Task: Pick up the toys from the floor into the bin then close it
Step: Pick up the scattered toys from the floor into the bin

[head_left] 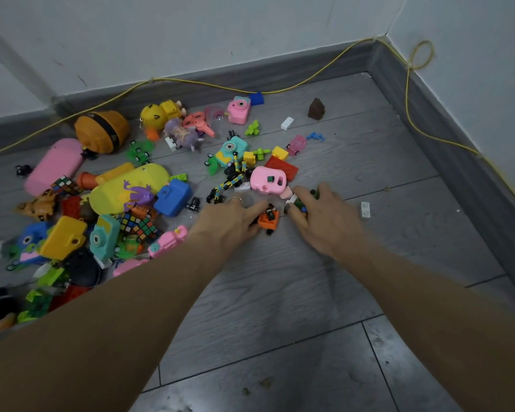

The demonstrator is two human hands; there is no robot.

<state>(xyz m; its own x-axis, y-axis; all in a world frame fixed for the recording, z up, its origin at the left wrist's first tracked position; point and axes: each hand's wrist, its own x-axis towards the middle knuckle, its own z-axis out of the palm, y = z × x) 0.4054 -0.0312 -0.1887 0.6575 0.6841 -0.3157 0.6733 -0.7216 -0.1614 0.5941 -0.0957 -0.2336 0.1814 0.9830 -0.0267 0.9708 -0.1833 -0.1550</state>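
Note:
Many plastic toys lie scattered on the grey floor [280, 292]. My left hand [229, 224] reaches forward and its fingertips pinch a small orange toy car [268, 220]. My right hand [327, 217] is beside it, with fingers curled round a small green toy [301, 203]. Just beyond both hands lie a pink toy camera [267, 179] and a yellow-and-black chain toy [229, 181]. No bin shows in this view.
A dense pile with a yellow case [131, 188], a blue camera [173, 197] and puzzle cubes [140, 226] fills the left. A white brick [365, 209] lies to the right, a brown block [316, 109] near the corner. A yellow cable [280, 91] runs along the skirting.

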